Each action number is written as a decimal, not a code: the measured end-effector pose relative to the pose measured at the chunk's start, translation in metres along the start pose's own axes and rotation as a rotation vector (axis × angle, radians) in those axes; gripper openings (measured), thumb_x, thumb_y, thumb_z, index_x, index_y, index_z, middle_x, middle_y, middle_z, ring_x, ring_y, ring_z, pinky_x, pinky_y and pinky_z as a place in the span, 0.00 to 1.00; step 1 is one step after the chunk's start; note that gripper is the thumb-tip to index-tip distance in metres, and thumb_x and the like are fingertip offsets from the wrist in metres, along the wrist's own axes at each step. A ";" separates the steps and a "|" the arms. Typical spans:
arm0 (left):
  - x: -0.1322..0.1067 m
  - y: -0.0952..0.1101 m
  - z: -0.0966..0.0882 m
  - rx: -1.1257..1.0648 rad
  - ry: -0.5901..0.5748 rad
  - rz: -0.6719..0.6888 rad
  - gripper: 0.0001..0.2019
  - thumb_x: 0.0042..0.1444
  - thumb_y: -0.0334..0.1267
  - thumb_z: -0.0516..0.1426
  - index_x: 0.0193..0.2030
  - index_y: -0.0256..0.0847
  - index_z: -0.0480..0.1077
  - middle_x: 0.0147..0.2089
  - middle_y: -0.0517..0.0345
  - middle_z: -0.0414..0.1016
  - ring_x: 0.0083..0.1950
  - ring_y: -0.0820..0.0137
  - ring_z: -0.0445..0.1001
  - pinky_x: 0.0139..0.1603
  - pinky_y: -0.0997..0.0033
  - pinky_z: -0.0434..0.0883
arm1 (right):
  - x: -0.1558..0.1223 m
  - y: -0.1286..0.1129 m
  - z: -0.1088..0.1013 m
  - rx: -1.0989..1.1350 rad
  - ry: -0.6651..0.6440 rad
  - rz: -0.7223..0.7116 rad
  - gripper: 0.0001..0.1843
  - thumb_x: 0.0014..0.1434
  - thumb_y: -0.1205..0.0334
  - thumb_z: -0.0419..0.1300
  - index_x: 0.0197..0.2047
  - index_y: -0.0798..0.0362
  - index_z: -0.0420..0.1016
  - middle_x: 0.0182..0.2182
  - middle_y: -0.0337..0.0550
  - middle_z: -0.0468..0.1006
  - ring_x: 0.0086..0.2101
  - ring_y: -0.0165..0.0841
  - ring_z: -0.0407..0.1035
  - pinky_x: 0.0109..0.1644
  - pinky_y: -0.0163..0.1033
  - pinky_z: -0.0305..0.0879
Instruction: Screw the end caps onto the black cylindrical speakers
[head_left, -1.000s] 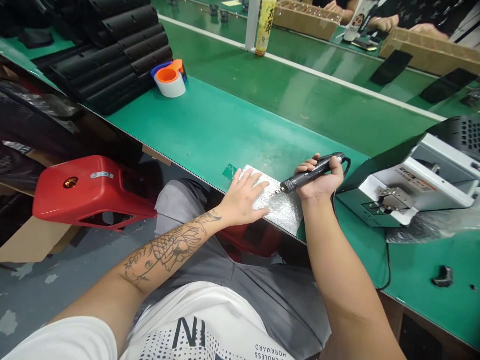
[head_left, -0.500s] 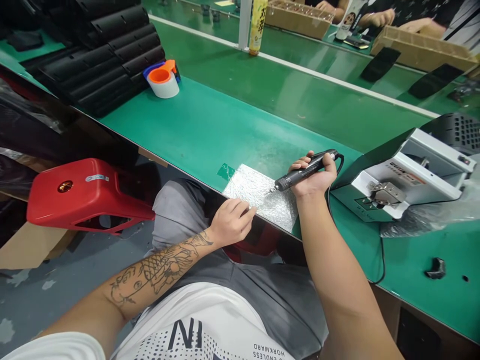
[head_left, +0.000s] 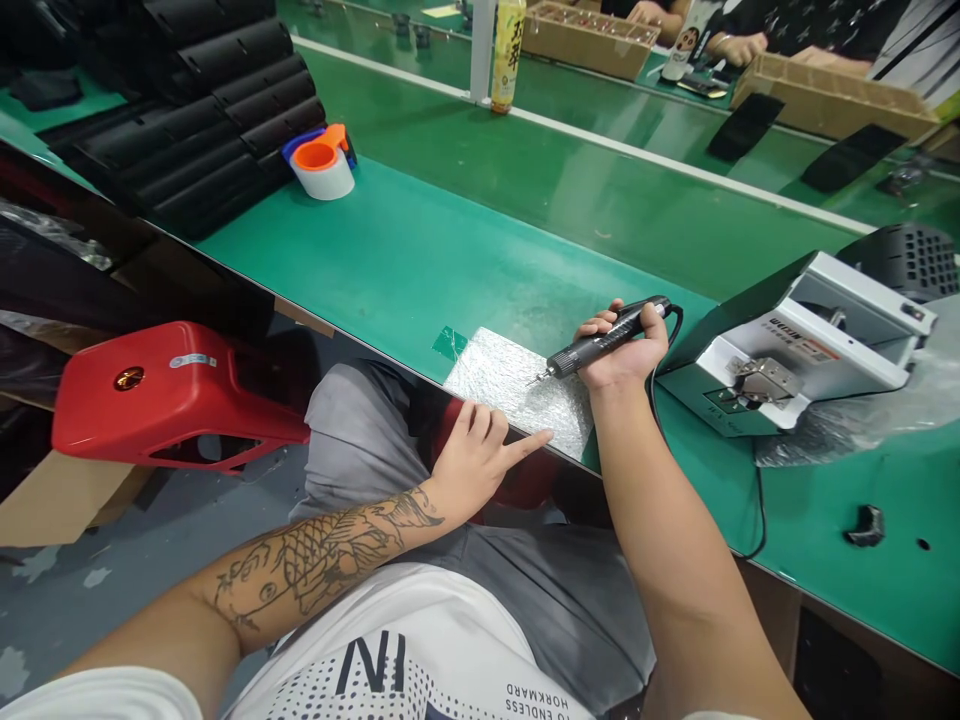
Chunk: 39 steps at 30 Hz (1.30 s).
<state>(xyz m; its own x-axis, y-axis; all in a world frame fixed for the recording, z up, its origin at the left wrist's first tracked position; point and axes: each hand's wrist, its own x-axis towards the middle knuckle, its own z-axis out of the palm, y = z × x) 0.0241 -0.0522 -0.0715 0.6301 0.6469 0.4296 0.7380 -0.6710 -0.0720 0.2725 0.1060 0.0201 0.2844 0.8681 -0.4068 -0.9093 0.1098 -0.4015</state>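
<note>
My right hand (head_left: 624,350) is wrapped round a black electric screwdriver (head_left: 596,350). The tool tilts down to the left, its thin bit over a silvery, crinkled sheet (head_left: 517,385) at the front edge of the green bench. A cord runs from the screwdriver's back end. My left hand (head_left: 484,452) is at the sheet's near edge, fingers apart and thumb stretched to the right toward the sheet's corner. Nothing shows in it. Beside the sheet's left corner is a small patch of green tape (head_left: 449,343).
A silver and black screw feeder (head_left: 787,350) stands at right, with plastic wrap beside it. Black housings (head_left: 217,110) are stacked at left near a tape roll in an orange holder (head_left: 324,165). A red shell (head_left: 172,395) stands below the bench. Co-workers' hands (head_left: 739,48) appear across the bench.
My left hand has shifted right along the sheet's edge, and its fingers have spread, the thumb now extended. My right hand with the screwdriver stays nearly in place. The view has shifted slightly.
</note>
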 end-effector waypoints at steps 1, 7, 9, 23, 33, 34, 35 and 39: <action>0.003 0.002 -0.002 -0.008 -0.034 -0.006 0.52 0.75 0.31 0.66 0.97 0.72 0.54 0.68 0.44 0.80 0.68 0.46 0.78 0.79 0.29 0.77 | 0.000 0.000 0.000 0.000 0.000 -0.001 0.18 0.78 0.40 0.62 0.45 0.47 0.75 0.27 0.29 0.72 0.20 0.25 0.69 0.24 0.32 0.74; 0.012 0.002 -0.016 -0.012 -0.173 0.016 0.51 0.73 0.28 0.67 0.94 0.77 0.60 0.70 0.46 0.80 0.69 0.45 0.78 0.78 0.27 0.77 | 0.004 0.000 -0.004 -0.023 -0.019 -0.014 0.17 0.74 0.42 0.66 0.45 0.46 0.74 0.26 0.29 0.72 0.20 0.26 0.69 0.24 0.33 0.75; 0.014 -0.001 -0.022 -0.026 -0.188 0.033 0.50 0.73 0.28 0.67 0.93 0.76 0.62 0.70 0.45 0.80 0.69 0.45 0.79 0.78 0.27 0.77 | 0.004 0.000 -0.004 -0.030 -0.026 -0.024 0.16 0.74 0.43 0.66 0.45 0.46 0.74 0.26 0.30 0.73 0.20 0.27 0.69 0.24 0.33 0.75; 0.033 0.009 -0.032 0.077 -0.191 0.106 0.45 0.76 0.32 0.69 0.87 0.88 0.68 0.64 0.43 0.84 0.61 0.39 0.85 0.55 0.28 0.88 | -0.010 -0.001 0.008 -0.007 0.029 -0.007 0.19 0.79 0.43 0.56 0.44 0.47 0.75 0.25 0.31 0.71 0.20 0.26 0.67 0.22 0.32 0.73; 0.031 0.023 -0.046 0.177 -0.372 0.071 0.49 0.82 0.33 0.63 0.93 0.90 0.50 0.64 0.42 0.85 0.67 0.34 0.89 0.45 0.41 0.93 | -0.005 0.000 0.004 -0.024 0.011 -0.018 0.16 0.77 0.43 0.60 0.45 0.46 0.74 0.25 0.31 0.73 0.20 0.28 0.68 0.23 0.33 0.73; 0.030 0.025 -0.046 0.174 -0.391 0.062 0.50 0.82 0.33 0.62 0.93 0.89 0.46 0.63 0.42 0.85 0.69 0.33 0.89 0.46 0.41 0.93 | -0.003 0.000 0.002 -0.026 0.004 -0.020 0.15 0.77 0.43 0.62 0.45 0.46 0.74 0.25 0.30 0.73 0.20 0.28 0.68 0.23 0.33 0.73; 0.029 0.026 -0.045 0.164 -0.404 0.054 0.50 0.83 0.33 0.62 0.94 0.89 0.43 0.63 0.42 0.85 0.70 0.33 0.88 0.47 0.40 0.93 | -0.002 0.000 0.000 -0.026 0.000 -0.023 0.15 0.76 0.43 0.62 0.45 0.46 0.74 0.25 0.30 0.73 0.20 0.28 0.69 0.24 0.33 0.73; 0.024 0.029 -0.039 0.101 -0.411 0.019 0.53 0.83 0.34 0.61 0.94 0.86 0.34 0.57 0.43 0.86 0.74 0.30 0.86 0.49 0.35 0.93 | 0.004 0.000 -0.005 -0.028 -0.004 -0.031 0.15 0.76 0.44 0.62 0.46 0.46 0.73 0.26 0.30 0.73 0.20 0.28 0.69 0.24 0.33 0.74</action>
<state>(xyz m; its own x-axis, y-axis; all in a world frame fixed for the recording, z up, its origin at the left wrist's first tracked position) 0.0514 -0.0698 -0.0285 0.6728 0.7390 0.0340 0.7323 -0.6587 -0.1730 0.2755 0.1064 0.0143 0.3112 0.8663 -0.3908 -0.8911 0.1230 -0.4368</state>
